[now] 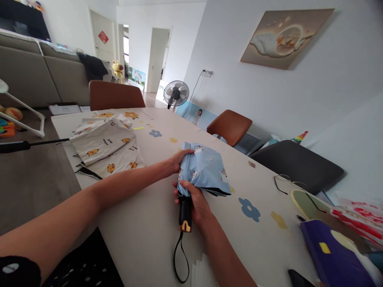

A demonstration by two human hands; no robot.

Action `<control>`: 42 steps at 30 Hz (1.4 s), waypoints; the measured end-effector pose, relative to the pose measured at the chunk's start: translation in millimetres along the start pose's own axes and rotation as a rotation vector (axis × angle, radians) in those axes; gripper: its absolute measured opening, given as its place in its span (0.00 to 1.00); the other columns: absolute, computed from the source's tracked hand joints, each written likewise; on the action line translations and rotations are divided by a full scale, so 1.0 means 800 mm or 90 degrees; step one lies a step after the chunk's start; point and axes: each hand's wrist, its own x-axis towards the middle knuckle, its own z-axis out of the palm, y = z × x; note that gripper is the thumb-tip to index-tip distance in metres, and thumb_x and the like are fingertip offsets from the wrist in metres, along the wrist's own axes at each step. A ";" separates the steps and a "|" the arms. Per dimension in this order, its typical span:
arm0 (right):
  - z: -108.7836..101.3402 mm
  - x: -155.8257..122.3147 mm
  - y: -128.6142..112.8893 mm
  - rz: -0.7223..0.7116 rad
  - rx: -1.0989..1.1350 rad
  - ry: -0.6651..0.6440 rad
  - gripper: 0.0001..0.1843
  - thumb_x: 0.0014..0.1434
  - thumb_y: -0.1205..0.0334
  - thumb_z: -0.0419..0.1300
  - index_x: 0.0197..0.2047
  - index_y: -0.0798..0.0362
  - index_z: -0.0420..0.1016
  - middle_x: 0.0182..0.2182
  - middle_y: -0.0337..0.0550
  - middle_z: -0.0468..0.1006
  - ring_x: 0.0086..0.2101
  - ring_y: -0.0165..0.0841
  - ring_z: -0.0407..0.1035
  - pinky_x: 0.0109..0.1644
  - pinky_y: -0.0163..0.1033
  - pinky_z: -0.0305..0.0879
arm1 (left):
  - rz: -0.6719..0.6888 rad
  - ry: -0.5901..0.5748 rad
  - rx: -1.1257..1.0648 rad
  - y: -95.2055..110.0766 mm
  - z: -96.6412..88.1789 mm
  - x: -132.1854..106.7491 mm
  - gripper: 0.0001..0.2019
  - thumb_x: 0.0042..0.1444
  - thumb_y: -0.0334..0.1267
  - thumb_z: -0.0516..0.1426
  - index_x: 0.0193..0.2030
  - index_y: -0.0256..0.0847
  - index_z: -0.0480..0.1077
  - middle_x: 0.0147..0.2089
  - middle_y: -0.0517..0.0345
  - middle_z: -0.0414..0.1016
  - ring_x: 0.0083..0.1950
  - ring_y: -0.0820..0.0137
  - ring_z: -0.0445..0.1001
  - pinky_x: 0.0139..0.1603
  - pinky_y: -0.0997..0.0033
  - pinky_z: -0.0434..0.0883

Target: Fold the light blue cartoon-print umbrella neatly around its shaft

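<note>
A light blue folding umbrella [206,167], its canopy loosely gathered and printed with small white figures, is held over the table in both hands. My left hand [178,160] grips the gathered cloth near its far left edge, thumb on top. Lower down, my right hand [196,199] wraps the base of the canopy, just above the black handle [185,213] with its gold-coloured end. A black wrist strap [181,259] hangs from that end. Left of my hands lies a cream umbrella [104,145] with orange cartoon prints, its shaft reaching past the table edge.
The white table [149,235] has flower prints. Eyeglasses [283,181], a purple case [335,255] and a dark phone [299,278] lie on the right. Brown chairs [116,95] and a dark grey chair [299,163] border the table. A fan [176,93] stands beyond.
</note>
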 end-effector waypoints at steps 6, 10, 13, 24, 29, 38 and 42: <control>0.001 -0.001 0.003 0.046 -0.032 0.019 0.08 0.42 0.67 0.62 0.27 0.58 0.67 0.20 0.36 0.68 0.16 0.22 0.59 0.12 0.26 0.53 | 0.124 0.120 0.050 0.015 -0.027 0.024 0.06 0.46 0.35 0.54 0.31 0.35 0.67 0.22 0.54 0.71 0.25 0.67 0.72 0.32 0.66 0.72; 0.003 -0.001 0.005 0.104 0.011 -0.031 0.07 0.44 0.66 0.61 0.28 0.58 0.66 0.21 0.36 0.67 0.16 0.21 0.59 0.13 0.25 0.54 | 0.268 0.203 0.078 0.043 -0.047 0.025 0.11 0.44 0.32 0.56 0.37 0.37 0.67 0.27 0.59 0.72 0.30 0.74 0.72 0.37 0.74 0.68; 0.002 0.000 0.003 0.110 0.034 -0.040 0.06 0.47 0.66 0.59 0.29 0.58 0.66 0.21 0.36 0.67 0.17 0.21 0.59 0.13 0.26 0.55 | 0.387 0.162 0.198 0.051 -0.026 0.011 0.16 0.41 0.30 0.58 0.40 0.41 0.68 0.33 0.59 0.74 0.38 0.74 0.72 0.42 0.76 0.65; -0.009 0.000 0.007 0.065 0.012 -0.103 0.09 0.47 0.62 0.60 0.30 0.57 0.65 0.23 0.37 0.67 0.18 0.23 0.60 0.16 0.28 0.58 | 0.288 -0.287 1.111 -0.021 0.119 0.029 0.15 0.27 0.16 0.54 0.14 0.43 0.69 0.15 0.63 0.69 0.27 0.66 0.71 0.49 0.60 0.63; -0.009 -0.001 0.005 0.077 0.023 -0.116 0.08 0.47 0.63 0.60 0.30 0.57 0.65 0.22 0.37 0.67 0.18 0.22 0.59 0.15 0.27 0.55 | 0.407 -0.256 1.093 -0.004 0.115 0.027 0.14 0.28 0.16 0.53 0.10 0.42 0.65 0.13 0.62 0.65 0.28 0.66 0.70 0.44 0.67 0.63; -0.007 -0.001 0.001 0.101 0.031 -0.078 0.07 0.48 0.64 0.60 0.29 0.57 0.65 0.22 0.37 0.67 0.17 0.22 0.59 0.13 0.26 0.54 | 0.555 -0.079 0.903 0.081 0.051 -0.072 0.12 0.36 0.23 0.51 0.21 0.41 0.72 0.26 0.60 0.71 0.37 0.67 0.68 0.41 0.73 0.61; -0.009 0.000 -0.002 0.103 0.029 -0.088 0.09 0.47 0.64 0.62 0.30 0.57 0.65 0.22 0.37 0.67 0.17 0.21 0.58 0.13 0.25 0.53 | 0.629 0.032 0.962 0.082 -0.014 -0.118 0.11 0.38 0.25 0.50 0.22 0.41 0.71 0.26 0.61 0.70 0.33 0.70 0.67 0.37 0.75 0.60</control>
